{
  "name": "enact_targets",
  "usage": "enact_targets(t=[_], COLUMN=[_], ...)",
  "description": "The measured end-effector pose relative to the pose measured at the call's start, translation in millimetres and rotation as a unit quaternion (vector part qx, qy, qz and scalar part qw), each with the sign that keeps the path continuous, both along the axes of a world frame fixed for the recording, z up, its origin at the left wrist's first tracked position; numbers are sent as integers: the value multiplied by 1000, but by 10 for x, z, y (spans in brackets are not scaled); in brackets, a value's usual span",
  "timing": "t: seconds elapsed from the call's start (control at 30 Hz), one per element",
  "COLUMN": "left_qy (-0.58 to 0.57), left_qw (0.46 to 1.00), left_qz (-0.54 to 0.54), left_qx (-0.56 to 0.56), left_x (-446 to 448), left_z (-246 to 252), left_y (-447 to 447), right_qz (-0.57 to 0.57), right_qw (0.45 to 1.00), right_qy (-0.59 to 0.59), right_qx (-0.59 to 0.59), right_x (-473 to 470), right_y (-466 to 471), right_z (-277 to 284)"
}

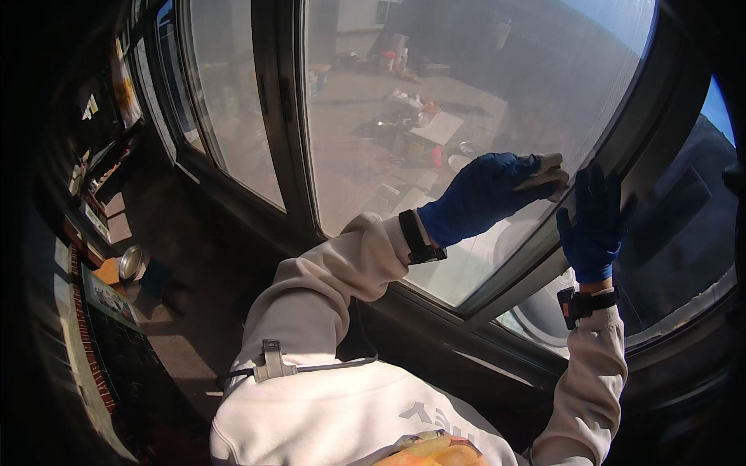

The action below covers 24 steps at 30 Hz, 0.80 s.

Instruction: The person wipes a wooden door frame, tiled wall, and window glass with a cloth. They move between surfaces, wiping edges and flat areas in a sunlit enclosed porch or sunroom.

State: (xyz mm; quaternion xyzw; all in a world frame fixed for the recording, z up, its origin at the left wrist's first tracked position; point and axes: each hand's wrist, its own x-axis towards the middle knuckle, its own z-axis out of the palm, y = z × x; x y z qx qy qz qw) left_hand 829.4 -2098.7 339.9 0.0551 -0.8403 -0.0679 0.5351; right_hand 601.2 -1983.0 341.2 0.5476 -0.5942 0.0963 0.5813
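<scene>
A blue glove covers my left hand (481,195), which grips a folded light-coloured cloth (548,170) against the lower right part of a large window pane (361,76). Close beside it, my right hand (594,224), also in a blue glove, lies on the dark window frame (653,113). Its fingers are apart and hold nothing. Hazy marks show across the sunlit glass. Black straps with small devices are around both wrists, over or near the cuffs of a light sweatshirt (326,297).
Another window panel (224,87) stands to the left, past a dark upright. A dark sill (507,361) runs below the glass. Down at the left are a round metal pan (131,262) and an orange-brown box (109,274). Various objects lie in the yard outside.
</scene>
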Motion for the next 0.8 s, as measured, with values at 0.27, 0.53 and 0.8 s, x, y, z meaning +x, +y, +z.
enact_targets(t=[0.27, 0.53, 0.8], left_qy=[209, 325, 101], left_qw=[953, 876, 983], left_qz=[150, 318, -31], left_qx=[-160, -160, -153], left_x=[1004, 1479, -242], left_z=[473, 621, 716], left_y=[-1166, -1577, -23], right_qz=[25, 40, 38], right_qw=[1000, 999, 999], right_qy=[4, 3, 24], right_qx=[7, -6, -16], right_x=[10, 13, 33], right_y=[41, 36, 19], right_z=[5, -26, -10])
